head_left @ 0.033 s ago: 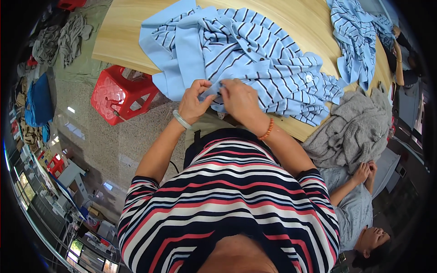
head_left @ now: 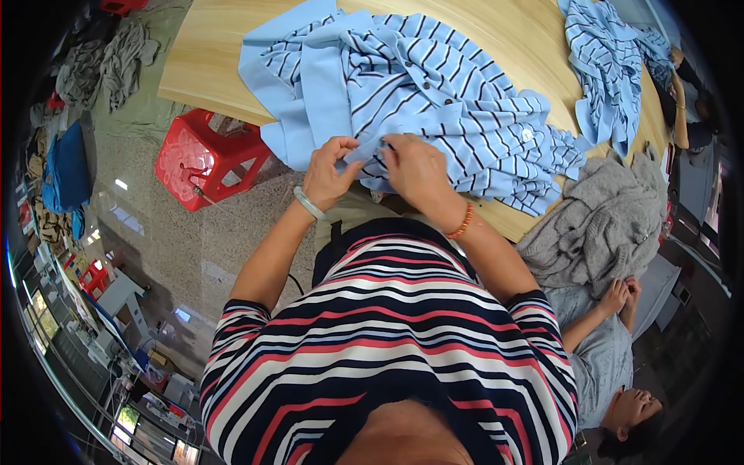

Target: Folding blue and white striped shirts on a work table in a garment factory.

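Note:
A light-blue knitted garment with dark and white stripes (head_left: 480, 124) lies bunched on the table's near side, with plain blue bands and dark buttons. My left hand (head_left: 329, 172), with a pale bangle on its wrist, pinches the garment's plain blue edge between thumb and forefinger. Close to its right, my right hand (head_left: 421, 172), wearing an orange bead bracelet, is curled with thumb and fingers drawn together over the same edge. Something small and dark shows at its fingertips; its kind is too small to make out.
The wooden table (head_left: 209, 70) carries another striped blue garment (head_left: 604, 70) at the far right. Grey knitwear (head_left: 597, 217) hangs at the right, handled by a seated person (head_left: 601, 349). A red plastic stool (head_left: 190, 159) stands left; someone else's arm (head_left: 680, 108) shows far right.
My right hand has shifted slightly right, away from my left hand. The left hand stays at the garment's edge, and the garment has barely moved.

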Demonstrator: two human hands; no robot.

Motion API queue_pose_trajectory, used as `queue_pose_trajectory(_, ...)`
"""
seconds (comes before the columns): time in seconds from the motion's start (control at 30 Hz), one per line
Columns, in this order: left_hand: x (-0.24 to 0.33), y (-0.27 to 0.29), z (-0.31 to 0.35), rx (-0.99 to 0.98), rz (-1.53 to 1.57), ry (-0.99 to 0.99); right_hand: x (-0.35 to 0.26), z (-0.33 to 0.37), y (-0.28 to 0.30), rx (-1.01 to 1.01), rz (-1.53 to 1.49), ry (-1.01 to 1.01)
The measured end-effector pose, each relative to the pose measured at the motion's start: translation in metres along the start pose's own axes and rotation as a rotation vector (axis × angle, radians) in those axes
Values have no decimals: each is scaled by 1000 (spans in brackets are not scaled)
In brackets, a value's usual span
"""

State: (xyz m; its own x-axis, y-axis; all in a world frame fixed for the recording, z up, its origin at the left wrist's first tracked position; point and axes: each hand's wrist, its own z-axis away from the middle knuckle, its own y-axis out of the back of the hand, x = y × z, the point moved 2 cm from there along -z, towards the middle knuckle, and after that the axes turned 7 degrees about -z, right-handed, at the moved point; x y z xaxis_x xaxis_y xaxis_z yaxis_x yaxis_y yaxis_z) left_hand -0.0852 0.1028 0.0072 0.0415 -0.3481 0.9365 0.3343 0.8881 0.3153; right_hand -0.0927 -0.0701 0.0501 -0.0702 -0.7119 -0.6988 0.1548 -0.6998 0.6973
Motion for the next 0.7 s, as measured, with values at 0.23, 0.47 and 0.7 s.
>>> queue_pose_trajectory(0.23,-57,32,-18,19,128,273,-1,39,60,-143,-20,-43)
queue_pose_trajectory(0.47,-28,39,-25,-95,406,371,-14,36,58,-77,-192,46)
queue_pose_trajectory(0.7,-9,32,-15,-56,507,422,-23,9,25,-68,-93,136)
